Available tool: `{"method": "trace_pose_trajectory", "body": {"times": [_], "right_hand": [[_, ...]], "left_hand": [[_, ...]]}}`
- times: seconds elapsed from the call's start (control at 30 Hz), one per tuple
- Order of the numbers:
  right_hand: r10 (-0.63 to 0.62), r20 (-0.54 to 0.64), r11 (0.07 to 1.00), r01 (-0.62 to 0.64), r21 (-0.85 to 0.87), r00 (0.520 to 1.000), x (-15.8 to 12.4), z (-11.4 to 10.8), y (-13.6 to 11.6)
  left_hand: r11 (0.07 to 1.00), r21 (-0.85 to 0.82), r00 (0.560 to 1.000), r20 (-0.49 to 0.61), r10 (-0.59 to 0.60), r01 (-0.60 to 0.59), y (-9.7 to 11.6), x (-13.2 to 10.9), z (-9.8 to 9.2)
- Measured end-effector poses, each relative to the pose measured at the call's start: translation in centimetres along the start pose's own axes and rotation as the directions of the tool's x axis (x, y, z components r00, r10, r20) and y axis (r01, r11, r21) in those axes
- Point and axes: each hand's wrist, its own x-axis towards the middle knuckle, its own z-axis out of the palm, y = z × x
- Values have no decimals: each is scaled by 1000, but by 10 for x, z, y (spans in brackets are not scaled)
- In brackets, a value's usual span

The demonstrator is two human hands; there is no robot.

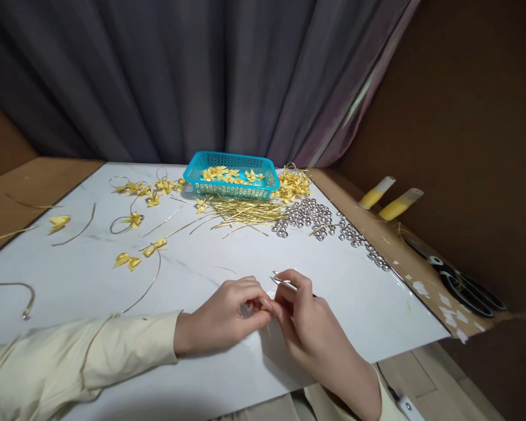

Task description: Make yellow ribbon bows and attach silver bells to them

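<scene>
My left hand [232, 316] is closed in a pinch, thumb against fingertips, with a bit of a small yellow piece [263, 307] showing there; most of it is hidden. Touching those fingertips, my right hand [309, 321] is also closed. Slim metal tweezers [284, 282] lie through its fingers, their two points facing up and left. Both hands are just above the white tabletop near its front. To the left lie a yellow ribbon bow [155, 247] on a cord and another yellow bow [127, 261].
A blue basket [193, 187] of yellow bows stands at the back. Before it lie gold cords [245, 211] and many silver rings or beads [309, 213]. A bow pile [293, 184] sits beside the basket. Scissors [460, 286] and two yellow spools [401, 204] lie at right.
</scene>
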Motion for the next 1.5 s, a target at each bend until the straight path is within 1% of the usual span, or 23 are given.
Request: {"method": "trace_pose_trajectory", "body": {"times": [0.07, 0.13, 0.27, 0.33, 0.4, 0.47, 0.6, 0.7, 0.8, 0.9, 0.97, 1.13, 1.27, 1.33, 1.4, 1.47, 1.5], "right_hand": [[-9, 21, 998, 7, 67, 1000, 0, -1, 1], [-5, 57, 981, -6, 195, 998, -1, -1, 3], [34, 118, 887, -85, 453, 992, -2, -1, 4], [81, 131, 843, -138, 520, 988, -3, -2, 4], [140, 127, 814, -187, 549, 982, -4, -4, 5], [198, 108, 789, -223, 572, 974, -4, -5, 6], [275, 82, 709, -260, 655, 958, -2, -6, 11], [289, 146, 639, -304, 706, 946, -1, -5, 14], [274, 222, 595, -346, 725, 936, -2, -2, 12], [280, 223, 568, -348, 746, 934, -2, -2, 7], [303, 190, 558, -336, 759, 934, -1, -4, 4], [392, 20, 576, -262, 774, 920, -1, -13, 5], [396, -17, 565, -229, 793, 918, -2, -18, 6], [399, -75, 572, -184, 800, 914, -1, -21, 8], [416, -172, 591, -122, 797, 893, 2, -27, 13], [452, -282, 611, -63, 789, 846, 4, -37, 20], [473, -340, 621, -34, 783, 813, 5, -42, 24]], "left_hand": [[1000, -22, 1000, 9, -18, 18, 0, 1, 0], [998, -51, 999, 20, -41, 42, 1, 3, 0], [985, -128, 992, 72, -107, 115, 3, 4, 0], [965, -186, 980, 108, -167, 185, 3, 4, 0], [936, -242, 964, 148, -223, 253, 2, 4, 0], [923, -260, 955, 170, -244, 282, 2, 4, 0], [940, -228, 963, 143, -227, 255, 3, 4, 0], [946, -232, 972, 113, -205, 227, 3, 4, 0], [961, -205, 982, 88, -169, 184, 1, 3, 1], [971, -183, 987, 84, -140, 153, 0, 3, 1], [975, -176, 989, 89, -120, 134, 1, 2, 1], [986, -130, 990, 107, -91, 105, 6, 1, 0], [990, -107, 992, 100, -77, 88, 6, 0, 0], [990, -106, 991, 107, -80, 92, 4, -1, 0], [989, -109, 989, 121, -83, 96, 4, 0, 0], [989, -110, 987, 136, -84, 100, 5, 0, -1], [989, -108, 986, 143, -85, 101, 5, 0, -1]]}}
